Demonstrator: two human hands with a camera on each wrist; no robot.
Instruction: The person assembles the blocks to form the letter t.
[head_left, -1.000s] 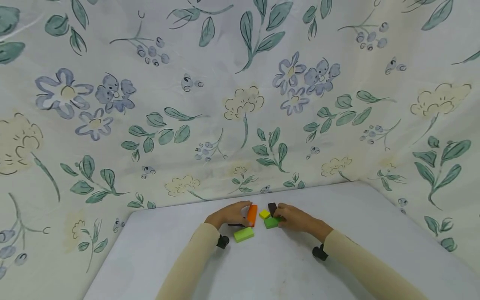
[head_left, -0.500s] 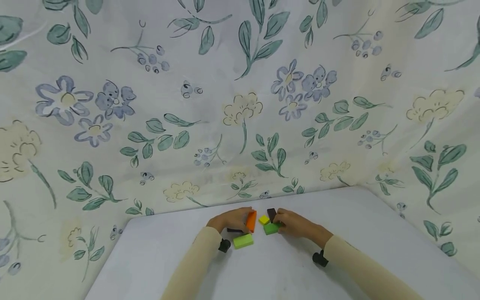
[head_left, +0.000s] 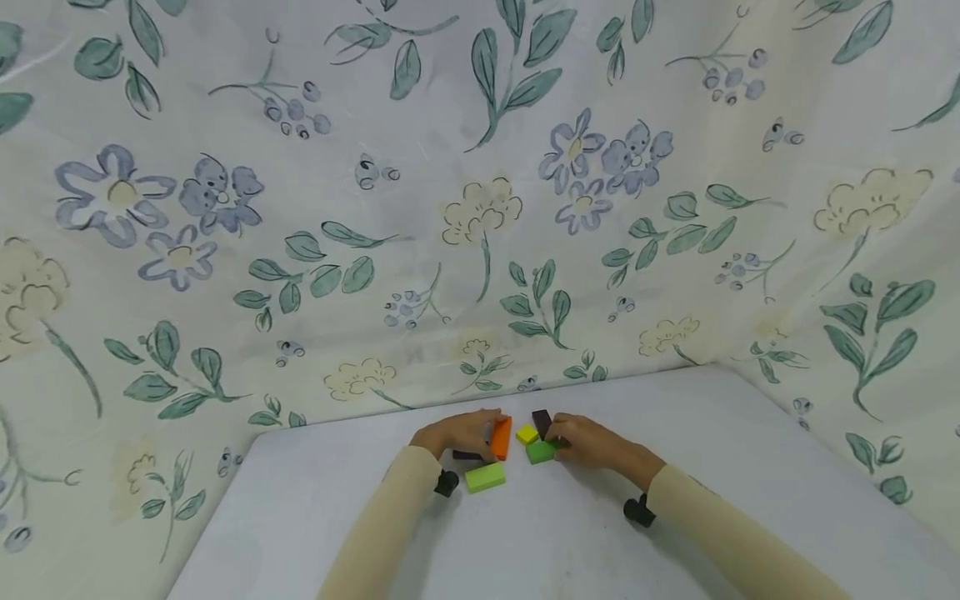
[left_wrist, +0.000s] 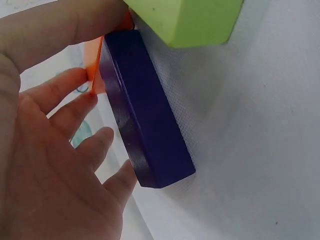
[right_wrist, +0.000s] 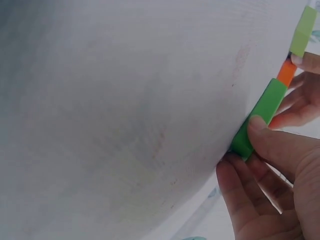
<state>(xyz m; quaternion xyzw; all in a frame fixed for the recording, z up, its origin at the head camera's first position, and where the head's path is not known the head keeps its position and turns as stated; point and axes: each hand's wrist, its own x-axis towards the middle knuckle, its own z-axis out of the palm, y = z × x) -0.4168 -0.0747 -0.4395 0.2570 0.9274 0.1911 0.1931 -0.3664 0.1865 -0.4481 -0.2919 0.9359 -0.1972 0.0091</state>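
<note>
In the head view, my left hand [head_left: 461,433] spans an orange block [head_left: 502,438], thumb at its near end and fingers at its far end. A dark purple block [left_wrist: 145,110] lies beside that hand, under the palm side. Nearer me is a lime-green block [head_left: 485,477]. My right hand [head_left: 592,442] pinches the right end of a green block [head_left: 540,452]; in the right wrist view its thumb presses the block's face, while the other fingertips curl behind the end. Touching or close to those fingers is a dark brown block [head_left: 542,423]. A small yellow block [head_left: 527,434] sits between the hands.
All blocks lie on a white-covered table [head_left: 525,542], near its far edge. Behind it hangs a floral cloth [head_left: 450,275], which also runs along the right side. Each wrist bears a small black camera, such as the right one [head_left: 639,510].
The head view tilts slightly, shifting everything a little in frame. Both hands and the blocks keep practically the same places relative to one another.
</note>
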